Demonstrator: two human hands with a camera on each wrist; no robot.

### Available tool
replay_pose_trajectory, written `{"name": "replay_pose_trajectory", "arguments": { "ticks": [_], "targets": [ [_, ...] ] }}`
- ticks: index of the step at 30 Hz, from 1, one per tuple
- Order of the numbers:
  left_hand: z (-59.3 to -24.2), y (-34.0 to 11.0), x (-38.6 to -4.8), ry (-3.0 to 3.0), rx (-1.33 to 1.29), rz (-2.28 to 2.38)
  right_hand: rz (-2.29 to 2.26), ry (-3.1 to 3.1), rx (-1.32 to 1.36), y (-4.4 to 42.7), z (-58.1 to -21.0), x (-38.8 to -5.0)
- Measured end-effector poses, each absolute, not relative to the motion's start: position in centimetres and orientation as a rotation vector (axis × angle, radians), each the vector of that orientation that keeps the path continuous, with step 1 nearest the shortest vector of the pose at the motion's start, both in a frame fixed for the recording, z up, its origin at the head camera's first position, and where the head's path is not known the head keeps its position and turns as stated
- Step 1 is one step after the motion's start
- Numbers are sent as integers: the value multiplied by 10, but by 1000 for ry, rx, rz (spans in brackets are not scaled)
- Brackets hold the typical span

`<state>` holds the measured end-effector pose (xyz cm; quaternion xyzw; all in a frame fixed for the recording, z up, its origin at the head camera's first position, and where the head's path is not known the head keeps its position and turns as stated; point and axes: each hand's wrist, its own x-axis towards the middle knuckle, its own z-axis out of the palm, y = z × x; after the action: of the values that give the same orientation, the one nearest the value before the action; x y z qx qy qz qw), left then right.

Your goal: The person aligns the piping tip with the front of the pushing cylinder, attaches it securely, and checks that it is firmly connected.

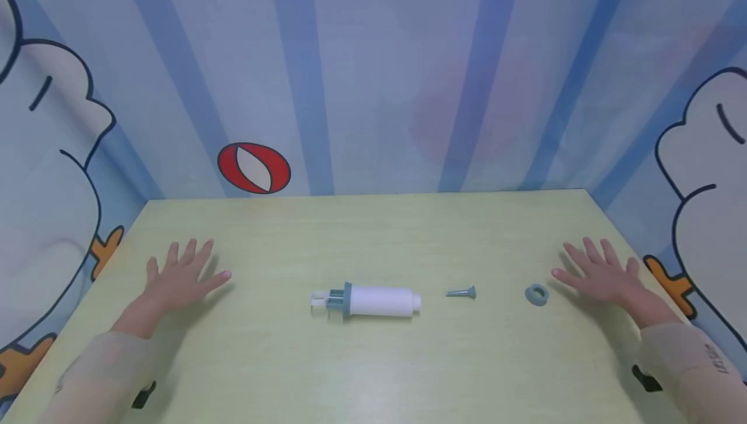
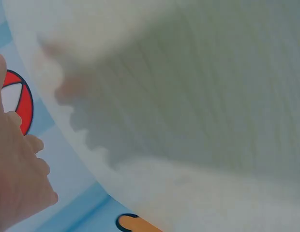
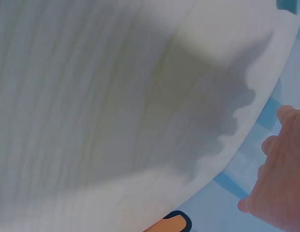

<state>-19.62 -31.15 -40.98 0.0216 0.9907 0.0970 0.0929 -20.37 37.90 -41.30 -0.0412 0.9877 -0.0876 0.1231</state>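
My left hand (image 1: 181, 279) is held over the left side of the table with fingers spread and nothing in it. On the other side, my right hand (image 1: 604, 278) has its fingers spread too, and it holds nothing. A large syringe (image 1: 382, 301) with a white barrel and grey-blue flange and plunger lies sideways between the hands. To its right lies a small grey-blue cone-shaped nozzle (image 1: 462, 292). Nearest my right hand is a grey-blue ring (image 1: 537, 294), just left of the fingertips. In the wrist views, both the left hand (image 2: 19, 164) and the right hand (image 3: 283, 179) cast shadows on the table.
The pale wood-grain table (image 1: 373, 372) has its far edge against a blue striped backdrop (image 1: 379, 74). Printed white cartoon figures stand on the backdrop at both sides, and a red and white ball (image 1: 254, 168) is printed at the back left.
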Motion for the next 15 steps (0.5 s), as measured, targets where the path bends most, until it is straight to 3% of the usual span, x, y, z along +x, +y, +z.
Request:
{"name": "replay_pose_trajectory", "arguments": {
  "ticks": [15],
  "targets": [
    [-391,-236,-205,3016,369,209,-281,2915,-220,360,-406,-205]
  ]
}}
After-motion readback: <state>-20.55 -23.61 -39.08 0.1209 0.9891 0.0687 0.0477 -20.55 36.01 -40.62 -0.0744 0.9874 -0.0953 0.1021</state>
